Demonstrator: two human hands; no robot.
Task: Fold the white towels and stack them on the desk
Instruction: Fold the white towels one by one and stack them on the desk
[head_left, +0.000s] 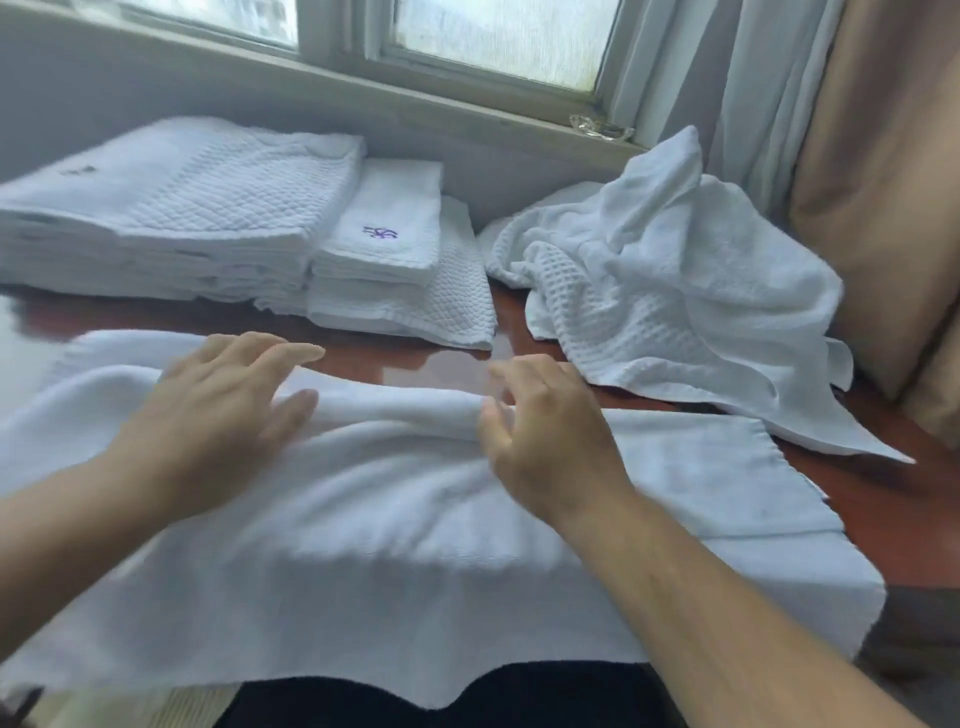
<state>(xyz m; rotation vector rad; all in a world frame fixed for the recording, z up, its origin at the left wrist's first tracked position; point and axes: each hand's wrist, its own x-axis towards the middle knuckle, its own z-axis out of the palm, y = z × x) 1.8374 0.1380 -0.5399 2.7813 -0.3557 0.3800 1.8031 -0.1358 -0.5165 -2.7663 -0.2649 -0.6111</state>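
A large white towel (395, 545) lies spread across the near part of the reddish-brown desk (893, 499), its front edge hanging over the desk toward me. My left hand (223, 410) rests on its raised far fold with fingers straight. My right hand (545, 436) hovers at the same fold, fingers loosely curled and touching the cloth; no clear grip shows. A tall stack of folded white towels (171, 218) stands at the back left. Beside it is a smaller folded stack (389, 260) with a purple emblem on top. A heap of unfolded white towels (675, 301) lies at the back right.
A window with a grey sill (415, 98) runs along the back of the desk. Curtains (831, 156) hang at the right, close to the towel heap. A small clear object (602, 127) sits on the sill.
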